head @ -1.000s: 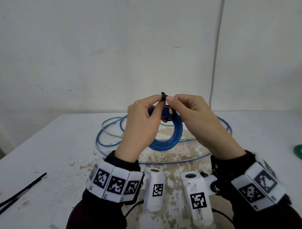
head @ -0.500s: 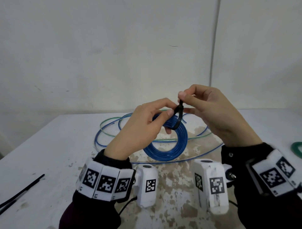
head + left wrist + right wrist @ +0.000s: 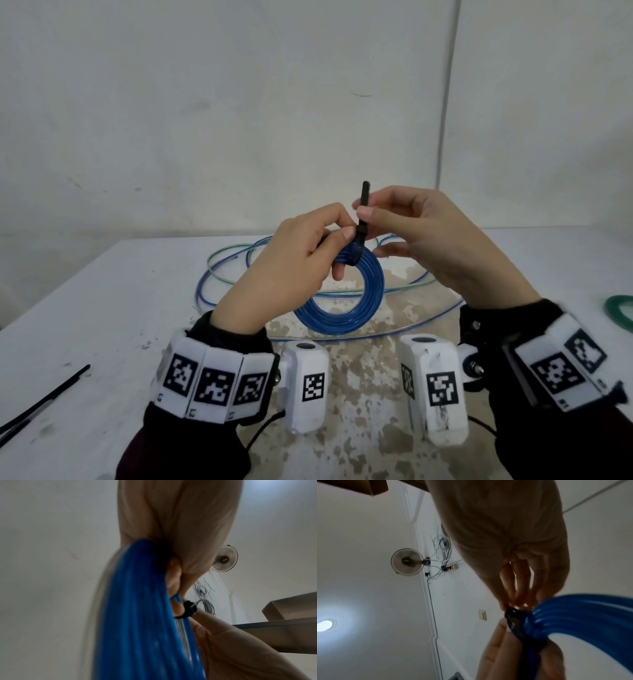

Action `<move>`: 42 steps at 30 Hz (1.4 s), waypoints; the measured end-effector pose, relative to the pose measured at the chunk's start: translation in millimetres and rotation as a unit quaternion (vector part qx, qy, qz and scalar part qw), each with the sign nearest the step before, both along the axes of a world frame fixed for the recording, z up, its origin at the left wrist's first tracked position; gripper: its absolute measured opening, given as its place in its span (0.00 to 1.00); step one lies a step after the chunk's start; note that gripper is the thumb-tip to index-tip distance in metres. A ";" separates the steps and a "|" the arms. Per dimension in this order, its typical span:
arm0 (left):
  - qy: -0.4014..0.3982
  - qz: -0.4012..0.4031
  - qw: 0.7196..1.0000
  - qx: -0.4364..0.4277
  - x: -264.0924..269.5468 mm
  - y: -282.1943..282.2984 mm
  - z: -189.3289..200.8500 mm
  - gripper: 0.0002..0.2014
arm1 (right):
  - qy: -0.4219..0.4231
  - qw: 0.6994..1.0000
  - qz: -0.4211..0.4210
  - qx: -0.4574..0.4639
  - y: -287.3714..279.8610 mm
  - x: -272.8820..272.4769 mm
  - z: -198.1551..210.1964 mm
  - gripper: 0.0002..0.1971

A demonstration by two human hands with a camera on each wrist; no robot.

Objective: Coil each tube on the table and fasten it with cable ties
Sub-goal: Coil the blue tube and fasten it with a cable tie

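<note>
The left hand [image 3: 291,260] holds a tight coil of glossy blue plastic tube [image 3: 346,301] above the white, paint-worn surface [image 3: 102,308], its thumb and fingers curled round the top of the coil so that the ring hangs down below the knuckles. A black plastic cable tie [image 3: 360,236] is looped round the bundled turns just beside the left thumb tip. The right hand [image 3: 431,246] pinches the tie's free tail between thumb and forefinger directly above the loop, and the tail's end sticks up past those fingers. From the right wrist the tie's loop [image 3: 513,620] sits against the blue turns, close under the right fingertips [image 3: 518,601]. Beyond both hands, loose blue and green tube [image 3: 233,270] lies in wide loops on the surface. Far out past the left wrist lie spare black cable ties [image 3: 44,401]; off beyond the right wrist a green coil [image 3: 618,310] shows at the frame's edge.
</note>
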State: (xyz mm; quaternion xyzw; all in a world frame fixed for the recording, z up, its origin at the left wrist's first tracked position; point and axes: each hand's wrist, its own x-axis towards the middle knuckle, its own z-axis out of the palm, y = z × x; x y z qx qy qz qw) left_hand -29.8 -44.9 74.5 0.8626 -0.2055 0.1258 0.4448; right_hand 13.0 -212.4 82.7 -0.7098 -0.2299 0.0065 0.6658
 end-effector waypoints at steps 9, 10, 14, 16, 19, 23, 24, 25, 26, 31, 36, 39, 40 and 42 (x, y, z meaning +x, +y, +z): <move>-0.043 0.008 0.999 0.022 -3.7 -6.6 2.2 0.10 | -0.071 0.990 -0.090 0.078 10.2 -0.8 -3.7 0.05; -0.039 0.009 0.999 0.021 -3.4 -6.2 2.2 0.11 | -0.078 0.989 -0.099 0.080 12.0 -1.0 -4.8 0.05; 0.029 -0.002 0.999 -0.040 0.7 -2.7 -0.7 0.12 | -0.029 0.998 -0.051 0.030 12.6 1.2 -6.1 0.05; 0.036 0.003 0.998 -0.058 2.5 -2.3 -2.1 0.12 | 0.016 1.000 0.006 0.001 9.6 3.1 -6.5 0.07; 0.037 0.010 0.997 -0.065 4.2 -3.2 -3.4 0.12 | 0.005 1.000 0.010 -0.012 8.8 3.0 -7.0 0.10; 0.045 0.020 0.996 -0.077 1.9 -6.3 -3.3 0.13 | -0.011 1.000 -0.003 -0.001 13.9 1.1 -7.5 0.08; 0.044 0.023 0.995 -0.082 1.5 -7.0 -3.5 0.13 | -0.015 1.000 -0.008 0.005 15.6 0.8 -8.0 0.08; 0.042 0.027 0.995 -0.085 1.7 -7.8 -3.5 0.14 | -0.021 1.000 -0.014 0.010 17.2 0.4 -8.4 0.09; 0.040 0.029 0.995 -0.090 1.9 -8.6 -3.4 0.14 | -0.029 0.999 -0.021 0.014 18.4 0.1 -8.7 0.09; 0.006 0.035 0.993 -0.109 1.9 -12.3 -2.7 0.18 | -0.054 0.998 -0.035 0.019 20.0 -1.4 -8.9 0.10; -0.007 0.034 0.995 -0.089 0.6 -12.3 -2.3 0.15 | -0.048 0.998 -0.030 -0.004 15.1 -1.8 -7.1 0.10; 0.004 0.039 0.997 -0.072 1.7 -11.1 -2.5 0.13 | -0.047 0.998 -0.031 -0.006 12.8 -2.0 -5.8 0.10; 0.009 0.040 0.997 -0.071 2.0 -11.1 -2.4 0.13 | -0.049 0.998 -0.033 -0.003 12.8 -2.0 -5.8 0.10; 0.017 0.038 0.996 -0.078 1.8 -11.3 -1.6 0.12 | -0.055 0.998 -0.042 0.005 13.6 -2.6 -6.0 0.11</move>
